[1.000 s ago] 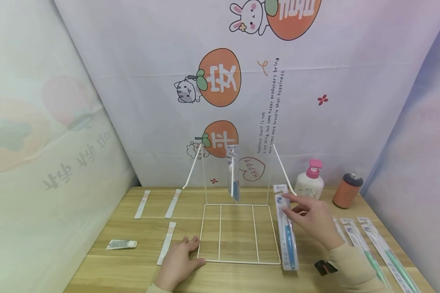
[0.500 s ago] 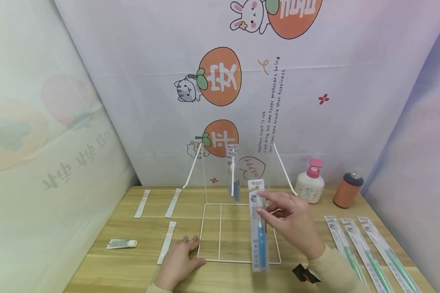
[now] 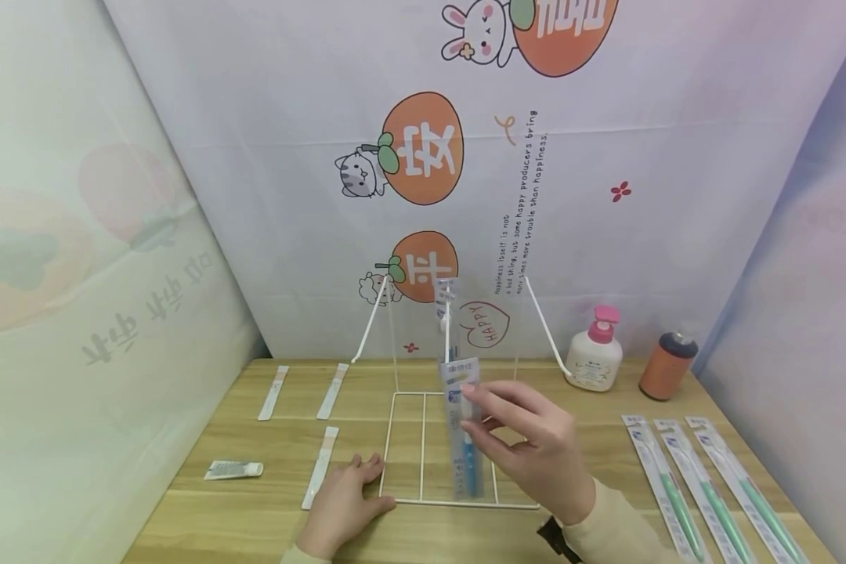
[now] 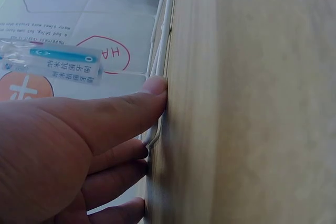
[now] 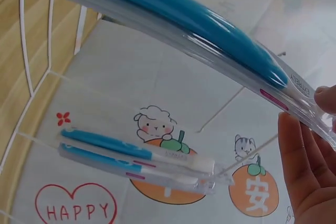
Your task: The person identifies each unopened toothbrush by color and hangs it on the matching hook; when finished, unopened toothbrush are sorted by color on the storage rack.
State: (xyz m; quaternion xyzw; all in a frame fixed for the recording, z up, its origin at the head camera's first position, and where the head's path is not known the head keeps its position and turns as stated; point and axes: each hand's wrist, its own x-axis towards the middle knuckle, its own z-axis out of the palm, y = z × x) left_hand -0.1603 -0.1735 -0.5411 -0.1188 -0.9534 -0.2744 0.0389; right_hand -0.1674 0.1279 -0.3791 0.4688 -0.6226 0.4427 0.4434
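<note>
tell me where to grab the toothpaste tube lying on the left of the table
Pinch the toothpaste tube across its flat middle, coming straight down from above. It lies flat on the table, cap end pointing right, apart from the packets around it, so both long sides look free for fingers.

1. The toothbrush pack point(image 3: 463, 427) pinched in the right hand point(image 3: 536, 450) is clear glossy plastic over a smooth blue handle (printed paper card at its top).
2. Below the grip, the rack point(image 3: 423, 446) is thin white-coated wire.
3. The table point(image 3: 183, 517) under both is matt pale wood grain.
</note>
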